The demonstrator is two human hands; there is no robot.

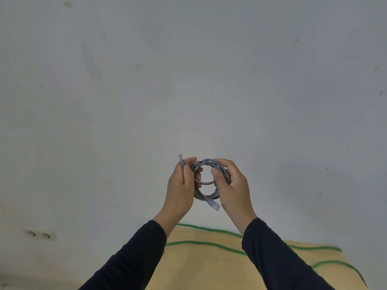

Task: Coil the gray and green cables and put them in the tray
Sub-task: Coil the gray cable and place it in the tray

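The gray cable (206,178) is wound into a compact round coil of several turns and is held in the air above the far edge of the table (209,264), in front of a pale wall (188,70). It touches nothing but the two hands.

Left hand (181,185): closed on the left side of the coil. The thumb and fingers pinch the turns together, and the fingertips show inside the loop. One clear plug (180,157) on a gray boot projects upward, just above this hand's fingertips.

Right hand (231,185): closed on the right side of the coil. The thumb (215,174) lies inside the loop and the fingers wrap over the top and outer side of the turns. The second clear plug (214,205) hangs from the bottom of the coil, just beside the heel of this hand.

Both forearms are in dark sleeves (272,258) and rise from the near side of the table.

The green cable (209,244) lies uncoiled on the table, below the coil and well apart from it. It runs in long loose curves across the tan surface and along its far edge, passing behind both sleeves.

A wall socket (39,234) sits low on the wall, well to the left of the table.
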